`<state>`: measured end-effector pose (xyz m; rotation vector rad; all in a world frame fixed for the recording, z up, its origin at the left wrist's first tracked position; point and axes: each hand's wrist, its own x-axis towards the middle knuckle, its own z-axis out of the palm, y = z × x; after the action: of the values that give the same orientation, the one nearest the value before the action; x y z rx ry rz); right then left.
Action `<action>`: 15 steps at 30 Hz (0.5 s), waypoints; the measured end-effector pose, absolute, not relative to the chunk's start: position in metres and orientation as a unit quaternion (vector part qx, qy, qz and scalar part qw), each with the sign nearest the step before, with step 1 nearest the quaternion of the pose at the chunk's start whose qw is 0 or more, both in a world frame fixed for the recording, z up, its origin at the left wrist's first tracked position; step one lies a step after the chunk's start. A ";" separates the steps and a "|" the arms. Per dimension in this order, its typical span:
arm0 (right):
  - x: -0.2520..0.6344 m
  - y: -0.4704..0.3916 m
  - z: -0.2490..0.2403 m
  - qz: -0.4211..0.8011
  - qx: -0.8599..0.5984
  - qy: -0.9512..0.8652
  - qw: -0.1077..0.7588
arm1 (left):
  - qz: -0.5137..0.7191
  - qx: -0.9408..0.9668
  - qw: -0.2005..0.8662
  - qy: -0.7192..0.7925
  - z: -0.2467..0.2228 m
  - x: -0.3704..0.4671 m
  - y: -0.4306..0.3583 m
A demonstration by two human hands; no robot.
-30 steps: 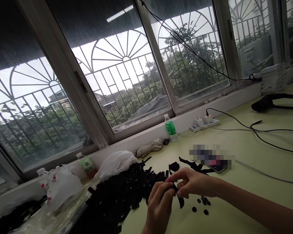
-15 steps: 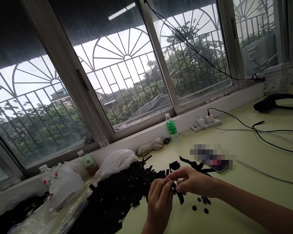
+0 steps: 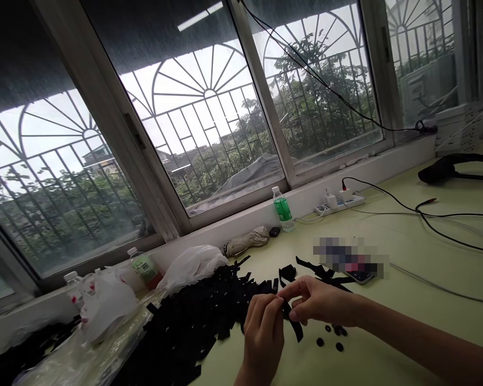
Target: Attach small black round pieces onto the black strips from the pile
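Observation:
My left hand (image 3: 263, 338) and my right hand (image 3: 320, 301) meet over the pale green table (image 3: 406, 300), both pinching one short black strap (image 3: 294, 327) whose free end hangs down between them. Just left of the hands lies a big heap of similar black straps (image 3: 197, 321). A few small black round buttons (image 3: 330, 338) lie on the table under my right wrist.
White plastic bags (image 3: 104, 305) and two bottles stand at the left by the window sill. A green-labelled bottle (image 3: 282, 209), a folded umbrella (image 3: 247, 241), a power strip (image 3: 338, 203) with black cables and a phone (image 3: 360, 276) lie farther back and right.
My hands stay together on the strap, with only small finger shifts. The view has drifted slightly.

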<state>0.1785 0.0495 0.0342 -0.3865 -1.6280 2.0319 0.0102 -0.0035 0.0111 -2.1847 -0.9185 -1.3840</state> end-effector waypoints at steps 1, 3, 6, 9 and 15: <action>0.178 0.049 0.035 0.742 -0.144 -0.602 0.255 | -0.498 -0.779 0.195 -0.328 0.011 0.011 -0.004; 0.176 0.047 0.035 0.736 -0.148 -0.603 0.268 | -0.505 -0.773 0.192 -0.333 0.012 0.011 -0.004; 0.173 0.048 0.032 0.729 -0.145 -0.602 0.292 | -0.523 -0.752 0.194 -0.351 0.012 0.012 -0.004; 0.172 0.048 0.029 0.719 -0.143 -0.610 0.301 | -0.541 -0.733 0.183 -0.369 0.010 0.013 -0.004; 0.176 0.051 0.029 0.676 -0.160 -0.662 0.281 | -0.556 -0.726 0.156 -0.374 0.006 0.015 -0.007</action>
<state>0.1761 0.0514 0.0285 -0.4274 -1.7730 1.8121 0.0149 -0.0069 0.0057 -2.0781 -1.0712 -1.5910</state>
